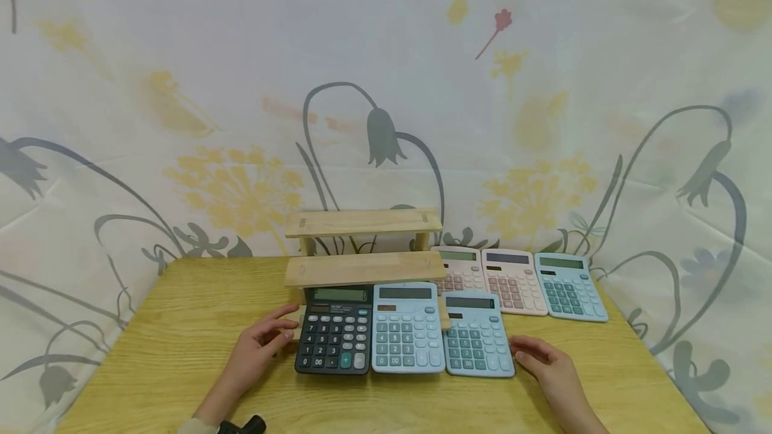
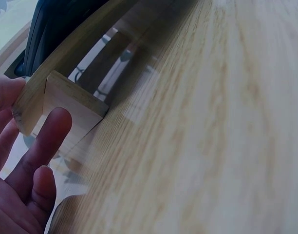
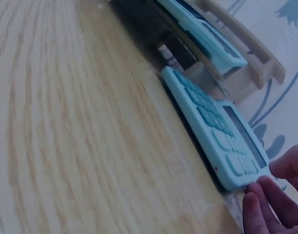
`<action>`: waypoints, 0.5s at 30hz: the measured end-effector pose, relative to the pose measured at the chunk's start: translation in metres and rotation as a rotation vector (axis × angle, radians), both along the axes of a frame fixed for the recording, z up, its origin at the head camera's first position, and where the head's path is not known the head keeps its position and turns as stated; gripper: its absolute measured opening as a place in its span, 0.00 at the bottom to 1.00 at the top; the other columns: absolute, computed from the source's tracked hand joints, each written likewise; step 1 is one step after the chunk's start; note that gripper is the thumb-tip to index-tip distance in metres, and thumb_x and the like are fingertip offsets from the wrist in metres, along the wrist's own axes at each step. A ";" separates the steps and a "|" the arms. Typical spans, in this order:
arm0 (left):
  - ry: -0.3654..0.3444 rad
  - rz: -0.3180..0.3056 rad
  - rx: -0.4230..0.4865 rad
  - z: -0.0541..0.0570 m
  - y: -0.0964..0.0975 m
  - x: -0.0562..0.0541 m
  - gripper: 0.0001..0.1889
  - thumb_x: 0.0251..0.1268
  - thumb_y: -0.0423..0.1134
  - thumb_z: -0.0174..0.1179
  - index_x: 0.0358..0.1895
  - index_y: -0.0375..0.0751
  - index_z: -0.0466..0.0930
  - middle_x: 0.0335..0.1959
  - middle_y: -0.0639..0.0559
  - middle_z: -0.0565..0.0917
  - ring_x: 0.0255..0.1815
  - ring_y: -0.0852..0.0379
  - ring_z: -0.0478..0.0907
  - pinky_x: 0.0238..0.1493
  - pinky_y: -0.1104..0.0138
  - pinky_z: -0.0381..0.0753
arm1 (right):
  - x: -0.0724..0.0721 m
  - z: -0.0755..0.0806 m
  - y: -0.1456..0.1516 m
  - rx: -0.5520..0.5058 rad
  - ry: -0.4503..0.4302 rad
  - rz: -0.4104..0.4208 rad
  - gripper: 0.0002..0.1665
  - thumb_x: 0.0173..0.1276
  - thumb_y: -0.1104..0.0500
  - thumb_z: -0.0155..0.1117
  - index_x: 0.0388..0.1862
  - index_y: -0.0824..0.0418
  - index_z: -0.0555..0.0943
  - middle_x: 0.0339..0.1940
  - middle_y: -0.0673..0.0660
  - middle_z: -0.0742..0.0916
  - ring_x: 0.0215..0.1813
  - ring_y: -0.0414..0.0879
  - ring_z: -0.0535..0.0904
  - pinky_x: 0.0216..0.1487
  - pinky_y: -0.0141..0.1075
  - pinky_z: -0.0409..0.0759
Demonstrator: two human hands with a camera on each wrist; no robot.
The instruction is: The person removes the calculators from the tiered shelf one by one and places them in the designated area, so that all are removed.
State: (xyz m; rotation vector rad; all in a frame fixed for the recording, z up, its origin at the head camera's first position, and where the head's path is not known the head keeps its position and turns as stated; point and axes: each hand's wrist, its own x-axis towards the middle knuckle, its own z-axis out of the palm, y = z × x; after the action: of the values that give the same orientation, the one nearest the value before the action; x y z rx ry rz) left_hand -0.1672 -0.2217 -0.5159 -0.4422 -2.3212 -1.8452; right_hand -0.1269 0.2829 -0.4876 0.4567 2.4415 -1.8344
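One black calculator and one pale-blue calculator rest side by side on a wooden rack, its end touched by loose fingers of the left hand. Beside it, a turquoise calculator lies on the tabletop, relaxed fingers of the right hand at its edge.

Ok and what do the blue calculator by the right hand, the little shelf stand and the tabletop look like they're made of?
Blue calculator: probably plastic, satin-looking; smooth, rounded case edges.
Shelf stand: likely bare wood, pale and matte; darker rectangular marks near the upper board's ends.
Tabletop: wood-grained with a slight sheen, from pale reflections; solid wood or laminate, I can't tell.
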 end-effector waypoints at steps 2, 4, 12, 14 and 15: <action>-0.002 -0.008 0.010 0.000 0.000 0.000 0.07 0.69 0.30 0.61 0.46 0.33 0.85 0.66 0.35 0.74 0.47 0.59 0.83 0.40 0.61 0.86 | -0.001 0.002 -0.001 0.003 0.011 0.003 0.23 0.73 0.66 0.60 0.64 0.74 0.75 0.59 0.64 0.83 0.46 0.32 0.81 0.48 0.27 0.79; -0.004 -0.015 0.021 0.000 0.000 0.000 0.07 0.69 0.30 0.61 0.46 0.32 0.85 0.66 0.34 0.73 0.46 0.58 0.84 0.40 0.60 0.86 | -0.001 0.004 -0.001 0.012 0.022 0.003 0.23 0.72 0.65 0.61 0.63 0.73 0.75 0.59 0.63 0.84 0.47 0.32 0.81 0.48 0.26 0.79; 0.006 -0.011 0.012 0.000 0.001 0.001 0.07 0.69 0.29 0.61 0.46 0.33 0.85 0.66 0.34 0.74 0.47 0.60 0.84 0.39 0.61 0.86 | -0.002 0.014 -0.010 -0.003 0.095 0.027 0.21 0.71 0.67 0.62 0.61 0.73 0.77 0.56 0.62 0.85 0.47 0.33 0.82 0.49 0.26 0.79; 0.007 -0.009 0.010 0.000 0.001 0.001 0.07 0.69 0.29 0.61 0.46 0.33 0.85 0.66 0.34 0.74 0.46 0.60 0.84 0.39 0.61 0.86 | -0.002 0.016 -0.014 -0.023 0.117 0.044 0.20 0.70 0.69 0.62 0.60 0.73 0.78 0.55 0.63 0.85 0.47 0.33 0.82 0.49 0.27 0.79; 0.006 -0.008 0.011 0.000 0.001 0.001 0.07 0.69 0.29 0.61 0.45 0.33 0.85 0.66 0.34 0.74 0.46 0.60 0.84 0.39 0.61 0.86 | -0.002 0.017 -0.016 -0.031 0.125 0.053 0.20 0.70 0.69 0.61 0.59 0.74 0.78 0.55 0.64 0.85 0.47 0.34 0.82 0.49 0.27 0.79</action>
State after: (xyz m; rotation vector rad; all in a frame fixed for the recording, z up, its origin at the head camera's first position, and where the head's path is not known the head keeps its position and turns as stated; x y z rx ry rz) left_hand -0.1660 -0.2210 -0.5157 -0.4565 -2.3081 -1.8562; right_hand -0.1287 0.2668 -0.4708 0.2805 2.4729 -1.9317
